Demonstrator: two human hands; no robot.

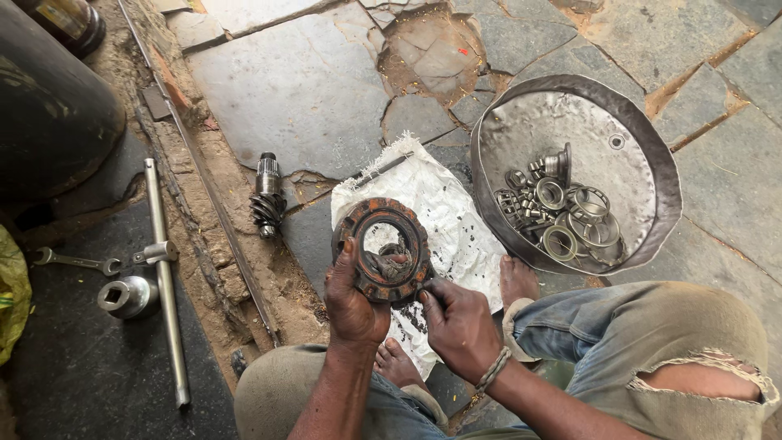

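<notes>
My left hand (352, 300) grips a large rusty ring gear (383, 249) by its lower left rim, holding it tilted above a white woven sack (448, 216). My right hand (458, 323) pinches a dirty grey rag (389, 262) that is pushed through the gear's centre hole, against its lower right edge. Both forearms come up from the bottom of the view, between my bent knees in torn jeans.
A dented metal basin (643, 155) at the right holds several bearings and rings (558, 212). A pinion gear shaft (267, 195) lies on the stone floor to the left. Farther left lie a long breaker bar (165, 277), a socket (126, 295) and a spanner (73, 261), beside a dark cylinder (49, 106).
</notes>
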